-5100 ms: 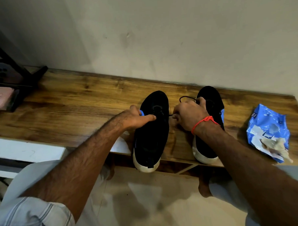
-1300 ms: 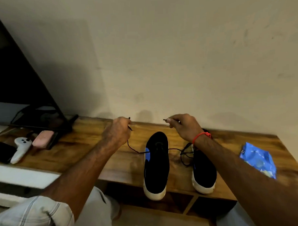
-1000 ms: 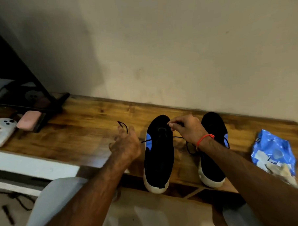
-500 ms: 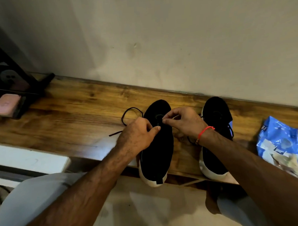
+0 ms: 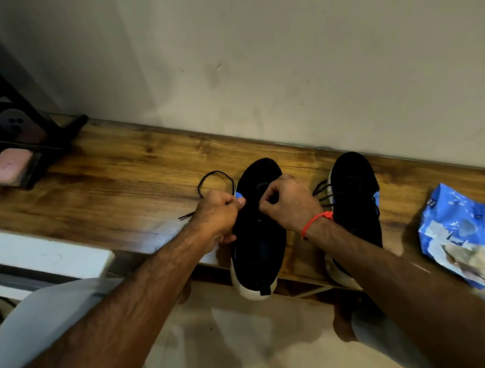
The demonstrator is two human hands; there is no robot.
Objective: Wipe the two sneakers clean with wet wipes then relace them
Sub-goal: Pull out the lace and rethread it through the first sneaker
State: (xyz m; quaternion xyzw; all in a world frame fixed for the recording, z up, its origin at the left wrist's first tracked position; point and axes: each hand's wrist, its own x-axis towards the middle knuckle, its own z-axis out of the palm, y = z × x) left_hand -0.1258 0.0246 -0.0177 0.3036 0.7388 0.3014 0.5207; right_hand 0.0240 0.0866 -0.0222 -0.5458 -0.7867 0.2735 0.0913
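Note:
Two black sneakers with white soles stand side by side on the wooden shelf (image 5: 124, 183), heels over its front edge. Both hands work over the left sneaker (image 5: 259, 238). My left hand (image 5: 217, 217) is closed at the shoe's left side, pinching the black lace (image 5: 214, 174), which loops out onto the wood behind it. My right hand (image 5: 289, 202) is closed over the shoe's eyelet area, fingertips pinched on the lace there. The right sneaker (image 5: 356, 198) stands untouched, with loose lace strands on its left side.
A blue wet wipes pack (image 5: 454, 227) with a used wipe (image 5: 472, 257) on it lies at the right end of the shelf. A pink case (image 5: 8, 165) and a black stand (image 5: 39, 131) sit at the far left. The wall runs right behind the shoes.
My hands came down from holding the lace ends up in the air to the left sneaker. Both now pinch the lace at its eyelets, and the lace loop lies on the wood.

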